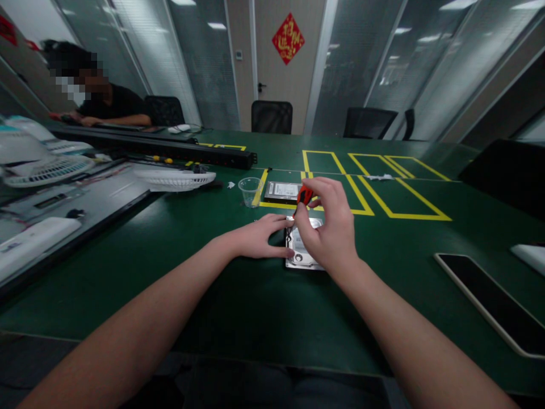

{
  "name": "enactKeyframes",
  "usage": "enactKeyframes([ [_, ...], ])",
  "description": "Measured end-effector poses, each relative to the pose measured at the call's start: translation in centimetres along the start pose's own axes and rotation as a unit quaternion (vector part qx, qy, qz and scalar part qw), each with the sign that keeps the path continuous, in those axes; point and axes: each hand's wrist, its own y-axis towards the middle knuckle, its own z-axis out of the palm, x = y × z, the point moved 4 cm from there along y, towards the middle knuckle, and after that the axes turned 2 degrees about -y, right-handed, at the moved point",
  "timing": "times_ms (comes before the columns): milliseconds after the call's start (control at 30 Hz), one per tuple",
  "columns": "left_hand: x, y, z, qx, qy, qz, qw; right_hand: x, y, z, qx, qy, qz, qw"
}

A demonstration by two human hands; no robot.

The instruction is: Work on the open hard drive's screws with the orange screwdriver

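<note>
A silver hard drive [304,260] lies flat on the green table in front of me. My right hand [332,227] is closed round a red and black screwdriver [305,193]. The tool is held tilted, its shaft pointing down towards the drive's far left corner; the hand hides part of the drive, and the tip is hard to make out. From the left, my left hand [259,236] reaches over the drive's left edge. Its thumb and fingers are spread apart and rest at the edge, the fingertips close to the screwdriver's shaft.
Beyond the drive lie a second hard drive [281,192] and a clear plastic cup [250,192]. Yellow tape [419,216] marks rectangles on the table. A phone [489,304] lies at right. White fan parts [176,179] and a panel [106,190] fill the left; a person [114,102] sits beyond.
</note>
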Motion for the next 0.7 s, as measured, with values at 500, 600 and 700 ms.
enactKeyframes([
  [500,-0.03,-0.06,-0.04,0.000,0.008,0.003,1.000,0.07,0.09,-0.09,0.003,-0.007,-0.009,1.000],
  [600,0.05,-0.08,-0.07,0.002,0.012,0.007,1.000,-0.05,0.10,-0.08,-0.001,-0.016,-0.003,1.000],
  [700,-0.02,-0.14,-0.14,0.006,0.014,0.011,1.000,-0.22,0.06,-0.16,-0.008,-0.026,0.002,1.000],
])
